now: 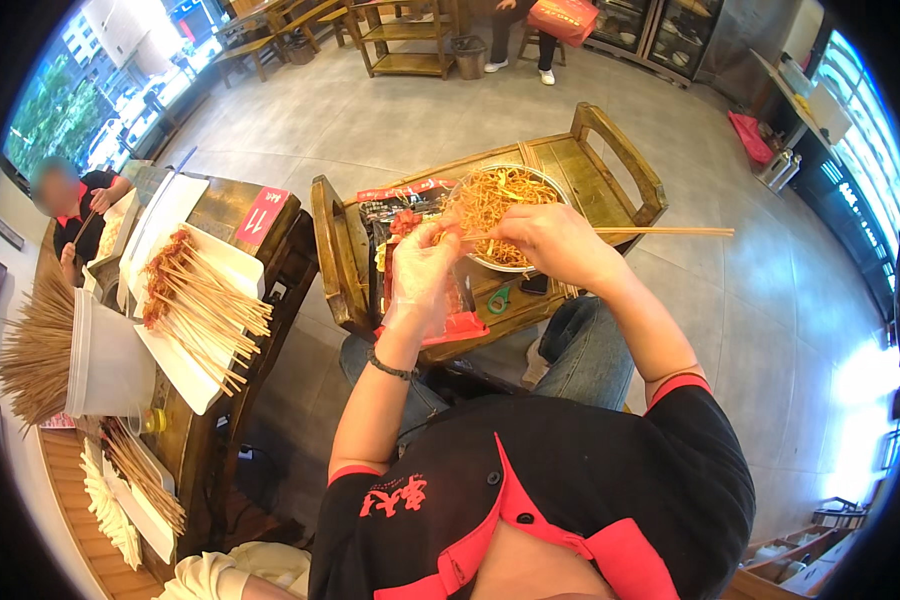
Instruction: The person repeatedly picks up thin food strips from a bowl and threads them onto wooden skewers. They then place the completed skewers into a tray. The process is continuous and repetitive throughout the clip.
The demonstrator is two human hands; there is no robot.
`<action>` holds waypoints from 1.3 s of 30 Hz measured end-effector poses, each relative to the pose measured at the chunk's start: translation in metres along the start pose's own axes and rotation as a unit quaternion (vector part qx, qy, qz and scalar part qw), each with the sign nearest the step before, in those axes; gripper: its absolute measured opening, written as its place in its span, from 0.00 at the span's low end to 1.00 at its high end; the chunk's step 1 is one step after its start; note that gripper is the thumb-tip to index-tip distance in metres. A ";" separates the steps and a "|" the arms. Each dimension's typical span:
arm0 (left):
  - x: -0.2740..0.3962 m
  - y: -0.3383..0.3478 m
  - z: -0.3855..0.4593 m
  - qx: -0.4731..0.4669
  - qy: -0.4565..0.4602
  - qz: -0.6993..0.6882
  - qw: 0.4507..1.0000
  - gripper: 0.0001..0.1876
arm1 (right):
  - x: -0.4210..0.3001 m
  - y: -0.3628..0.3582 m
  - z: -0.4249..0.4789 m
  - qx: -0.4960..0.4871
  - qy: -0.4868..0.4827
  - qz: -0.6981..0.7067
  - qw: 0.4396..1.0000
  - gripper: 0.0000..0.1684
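My left hand (424,266), in a clear plastic glove, pinches food at the tip end of thin wooden skewers. My right hand (547,236) grips the same skewers (667,230), whose long ends stick out to the right. Both hands are over a wooden tray (611,172) with raised end handles. Beneath them a round bowl (562,187) holds shredded yellow-brown food (499,195). Left of it lies an opened plastic food bag (405,192) with red meat pieces (405,222) on it. A green ring-shaped tool (499,300) lies near the tray's front edge.
On the wooden table (217,199) at left, a white tray (236,262) holds many skewers with red meat. Beside it stands a white tub (112,360) packed with bare skewers. A co-worker (82,202) sits beyond the table. Another person (525,30) stands at the back near shelves (405,34).
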State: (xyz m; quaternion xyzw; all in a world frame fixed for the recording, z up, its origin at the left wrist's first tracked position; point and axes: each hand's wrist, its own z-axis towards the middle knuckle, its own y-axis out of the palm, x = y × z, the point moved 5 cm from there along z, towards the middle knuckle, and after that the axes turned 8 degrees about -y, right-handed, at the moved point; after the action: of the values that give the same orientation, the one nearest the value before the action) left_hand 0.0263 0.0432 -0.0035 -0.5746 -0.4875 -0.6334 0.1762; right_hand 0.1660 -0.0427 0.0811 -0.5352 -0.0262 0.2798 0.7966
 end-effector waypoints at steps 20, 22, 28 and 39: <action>0.004 -0.014 0.005 0.050 -0.019 -0.077 0.996 0.16 | 0.010 0.019 -0.010 0.102 0.038 0.117 0.987 0.09; 0.005 -0.011 0.003 0.060 -0.016 -0.076 0.995 0.16 | 0.008 0.019 -0.010 0.101 0.056 0.138 0.984 0.09; 0.006 -0.011 0.002 0.054 0.001 -0.133 0.990 0.17 | 0.007 0.028 -0.013 0.124 0.132 0.192 0.964 0.09; 0.006 -0.016 0.004 0.020 -0.020 -0.208 0.978 0.15 | 0.009 0.030 -0.009 0.133 0.059 0.196 0.970 0.09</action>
State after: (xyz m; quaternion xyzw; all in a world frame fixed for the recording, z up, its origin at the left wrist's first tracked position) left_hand 0.0146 0.0556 -0.0053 -0.4695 -0.6122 -0.6348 0.0430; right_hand 0.1641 -0.0380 0.0489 -0.4346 0.1639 0.3993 0.7905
